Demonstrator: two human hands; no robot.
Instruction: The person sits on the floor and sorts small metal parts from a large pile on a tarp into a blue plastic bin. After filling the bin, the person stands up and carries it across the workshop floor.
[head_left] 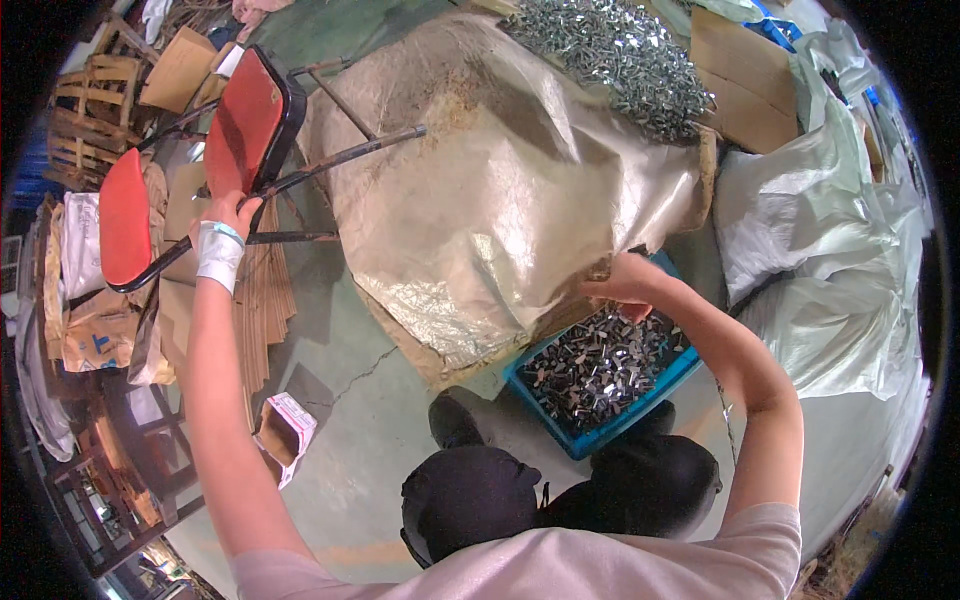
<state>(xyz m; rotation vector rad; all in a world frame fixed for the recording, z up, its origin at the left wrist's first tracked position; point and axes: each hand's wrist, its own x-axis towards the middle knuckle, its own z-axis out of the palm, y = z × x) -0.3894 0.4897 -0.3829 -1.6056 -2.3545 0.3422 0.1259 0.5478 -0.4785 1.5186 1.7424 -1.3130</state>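
My left hand [228, 213] is closed round the dark metal frame of a folding chair [243, 125], by the lower edge of one red pad; a white wrap covers the wrist. The chair is tipped over, its thin legs reaching across the near side of a large brown sheet [470, 200]. With its fingers bent, my right hand [632, 283] pinches the sheet's right-hand near edge, just over a blue tray [510, 378]. The fingertips are partly hidden. Small metal pieces [600, 375] fill the tray, which stands between the sheet and my knees.
A heap of shiny metal pieces [620, 60] lies beyond the sheet. White sacks [800, 220] are piled at right, beside a cardboard piece [745, 80]. Flattened cardboard [268, 320] stands at left, near a small open box [287, 437] on the grey floor. Wooden crates [95, 105] stand far left.
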